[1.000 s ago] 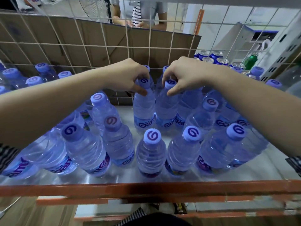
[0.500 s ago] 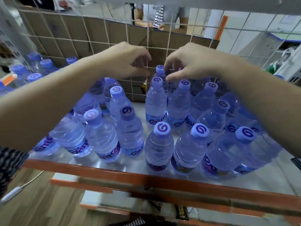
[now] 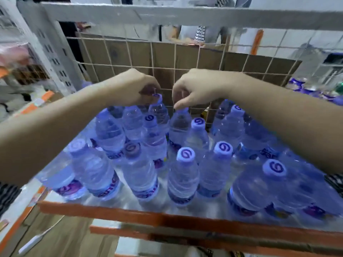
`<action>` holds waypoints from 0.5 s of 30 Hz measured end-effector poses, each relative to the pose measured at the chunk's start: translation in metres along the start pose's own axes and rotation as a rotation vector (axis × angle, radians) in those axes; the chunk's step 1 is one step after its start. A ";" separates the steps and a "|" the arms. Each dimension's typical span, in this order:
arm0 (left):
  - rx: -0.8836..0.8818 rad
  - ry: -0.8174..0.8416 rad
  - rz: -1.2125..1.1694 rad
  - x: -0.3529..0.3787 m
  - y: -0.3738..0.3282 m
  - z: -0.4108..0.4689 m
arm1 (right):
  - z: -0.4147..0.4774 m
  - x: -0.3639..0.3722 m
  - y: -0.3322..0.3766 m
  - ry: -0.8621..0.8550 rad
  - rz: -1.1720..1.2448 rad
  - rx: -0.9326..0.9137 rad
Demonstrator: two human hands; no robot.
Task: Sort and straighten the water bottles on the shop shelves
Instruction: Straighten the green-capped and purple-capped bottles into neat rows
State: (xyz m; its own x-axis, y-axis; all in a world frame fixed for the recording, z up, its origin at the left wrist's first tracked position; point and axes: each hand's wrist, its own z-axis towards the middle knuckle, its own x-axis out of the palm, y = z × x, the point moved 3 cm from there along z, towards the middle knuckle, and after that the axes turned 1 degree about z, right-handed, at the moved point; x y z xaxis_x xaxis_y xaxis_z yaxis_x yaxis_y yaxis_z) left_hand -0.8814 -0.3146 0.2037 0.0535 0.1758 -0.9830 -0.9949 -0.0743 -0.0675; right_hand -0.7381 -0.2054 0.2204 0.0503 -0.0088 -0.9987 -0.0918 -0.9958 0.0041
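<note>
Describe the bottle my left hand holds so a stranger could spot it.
Find the wire mesh behind the shelf; the bottle is in the back row near its middle. Its cap is the one pinched by the left hand; the right hand grips the neighbouring bottle.

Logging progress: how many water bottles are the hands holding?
2, both at the back by the wire grid: left hand pinches the left bottle by its cap, right hand the right bottle.

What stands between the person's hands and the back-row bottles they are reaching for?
Nothing visible. The left hand pinches the left back bottle by its cap, the right hand the right back bottle. Both arms pass above the front bottles.
</note>
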 end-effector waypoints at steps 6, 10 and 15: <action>0.103 0.061 0.042 0.022 0.011 0.018 | 0.016 0.027 -0.003 0.063 0.009 0.166; 0.116 0.079 0.057 0.034 0.015 0.033 | 0.011 0.020 -0.017 0.036 0.024 0.245; 0.100 0.074 0.021 0.036 0.011 0.052 | 0.005 0.007 -0.043 -0.027 0.058 0.314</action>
State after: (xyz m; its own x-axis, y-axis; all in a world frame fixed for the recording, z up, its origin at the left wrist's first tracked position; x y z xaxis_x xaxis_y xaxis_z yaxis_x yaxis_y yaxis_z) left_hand -0.8947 -0.2580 0.1761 0.0348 0.1019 -0.9942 -0.9992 0.0217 -0.0328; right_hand -0.7393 -0.1620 0.2129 0.0105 -0.0580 -0.9983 -0.3962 -0.9168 0.0491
